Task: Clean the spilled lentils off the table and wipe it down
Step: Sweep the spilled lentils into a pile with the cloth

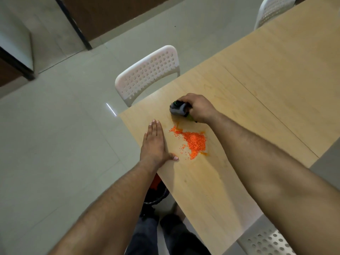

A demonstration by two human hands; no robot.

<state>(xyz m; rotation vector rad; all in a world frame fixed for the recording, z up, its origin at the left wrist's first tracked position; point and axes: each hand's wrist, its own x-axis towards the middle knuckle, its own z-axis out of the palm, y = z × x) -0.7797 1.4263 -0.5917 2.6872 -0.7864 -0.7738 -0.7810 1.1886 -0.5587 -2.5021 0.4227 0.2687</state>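
1. Pale tiled flooring surrounds a light wooden bench [239, 100], and the heap of small orange lentils [194, 141] lies near its corner, with loose grains scattered toward the edge.
2. Just beyond the heap, the right hand [197, 107] has its grip curled round a small grey-and-green brush-like tool [178, 108] pressed to the bench.
3. Left hand [154, 142] lies flat, fingers straight, just beside the heap, holding nothing.
4. Sweeping seems underway; next, the grains likely need drawing toward the flat palm without scattering.
5. White perforated plastic chair [149, 72] stands at the bench's end.
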